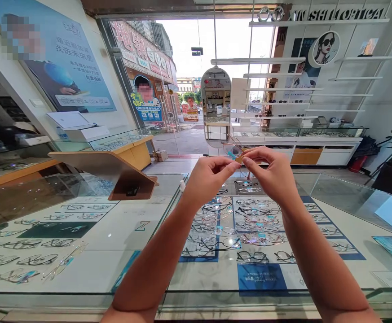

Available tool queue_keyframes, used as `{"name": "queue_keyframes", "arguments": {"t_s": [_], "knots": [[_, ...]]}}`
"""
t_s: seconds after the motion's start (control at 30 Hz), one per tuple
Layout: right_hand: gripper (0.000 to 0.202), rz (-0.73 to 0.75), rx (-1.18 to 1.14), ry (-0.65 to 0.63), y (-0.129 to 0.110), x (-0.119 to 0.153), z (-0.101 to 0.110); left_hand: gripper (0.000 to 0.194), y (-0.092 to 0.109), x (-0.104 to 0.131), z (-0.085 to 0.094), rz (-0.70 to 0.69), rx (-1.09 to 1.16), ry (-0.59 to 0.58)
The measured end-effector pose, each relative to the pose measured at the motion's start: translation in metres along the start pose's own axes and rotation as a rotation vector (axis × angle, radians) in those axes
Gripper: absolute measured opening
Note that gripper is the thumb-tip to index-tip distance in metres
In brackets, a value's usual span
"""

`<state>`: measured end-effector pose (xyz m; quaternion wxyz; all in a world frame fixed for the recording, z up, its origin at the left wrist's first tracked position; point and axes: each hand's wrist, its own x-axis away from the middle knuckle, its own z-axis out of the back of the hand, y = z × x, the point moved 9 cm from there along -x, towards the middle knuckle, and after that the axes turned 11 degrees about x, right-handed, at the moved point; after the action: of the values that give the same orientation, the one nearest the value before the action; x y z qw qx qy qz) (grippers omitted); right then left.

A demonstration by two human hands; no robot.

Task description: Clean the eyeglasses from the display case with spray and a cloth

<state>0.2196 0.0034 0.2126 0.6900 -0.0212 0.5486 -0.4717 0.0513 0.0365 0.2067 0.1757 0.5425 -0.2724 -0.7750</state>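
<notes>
Thin-framed glasses (232, 150) are held above the glass case (209, 292), pinched in the fingertips of the left hand (206, 176) and right hand (270, 172), close together. Light, even pressure should spare the slender frame from bending.

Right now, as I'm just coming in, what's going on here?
A person's left hand and right hand are pinched close together, holding up a pair of thin-framed glasses. A small tan piece shows between the fingertips; what exactly it is, I can't tell. The hands are above a glass display case where more eyeglass frames lie in rows. A tall mirror stands beyond.
</notes>
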Motion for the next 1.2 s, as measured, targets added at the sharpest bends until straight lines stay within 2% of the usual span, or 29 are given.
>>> {"name": "queue_keyframes", "arguments": {"t_s": [0.1, 0.23, 0.33, 0.4, 0.47, 0.57, 0.7, 0.8, 0.83, 0.87, 1.0, 1.2], "knots": [[0.012, 0.075, 0.14, 0.065, -0.013, 0.006, -0.006, 0.034, -0.02, -0.003, -0.006, 0.067, 0.081, -0.016], [0.014, 0.121, 0.29, 0.085, -0.021, 0.012, -0.012, 0.038, -0.037, -0.007, -0.008, 0.118, 0.172, 0.006], [0.017, 0.127, 0.337, 0.068, -0.026, 0.016, -0.014, 0.04, -0.049, -0.005, -0.01, 0.263, 0.263, 0.07], [0.017, 0.11, 0.333, 0.033, -0.025, 0.018, -0.013, 0.04, -0.055, -0.002, -0.012, 0.348, 0.273, 0.114], [0.018, 0.064, 0.31, 0.004, -0.014, 0.019, -0.006, 0.038, -0.059, 0.002, -0.016, 0.378, 0.239, 0.125], [0.024, -0.065, 0.276, 0.021, 0.032, 0.023, 0.015, 0.033, -0.069, 0.005, -0.027, 0.366, 0.086, 0.065], [0.027, -0.273, 0.209, 0.084, 0.14, 0.043, 0.042, 0.024, -0.097, 0.0, -0.058, 0.327, -0.331, -0.131], [0.025, -0.421, 0.289, 0.125, 0.217, 0.065, 0.054, 0.026, -0.131, -0.007, -0.094, 0.342, -0.662, -0.411], [0.021, -0.446, 0.31, 0.129, 0.236, 0.071, 0.056, 0.027, -0.144, -0.009, -0.107, 0.345, -0.757, -0.528], [0.017, -0.461, 0.323, 0.131, 0.25, 0.076, 0.057, 0.027, -0.154, -0.011, -0.117, 0.348, -0.794, -0.584], [0.027, -0.492, 0.373, 0.155, 0.283, 0.083, 0.062, 0.025, -0.188, -0.018, -0.148, 0.365, -0.882, -0.733], [0.035, -0.518, 0.394, 0.144, 0.305, 0.085, 0.063, 0.027, -0.225, -0.011, -0.177, 0.392, -0.978, -0.874]]}}
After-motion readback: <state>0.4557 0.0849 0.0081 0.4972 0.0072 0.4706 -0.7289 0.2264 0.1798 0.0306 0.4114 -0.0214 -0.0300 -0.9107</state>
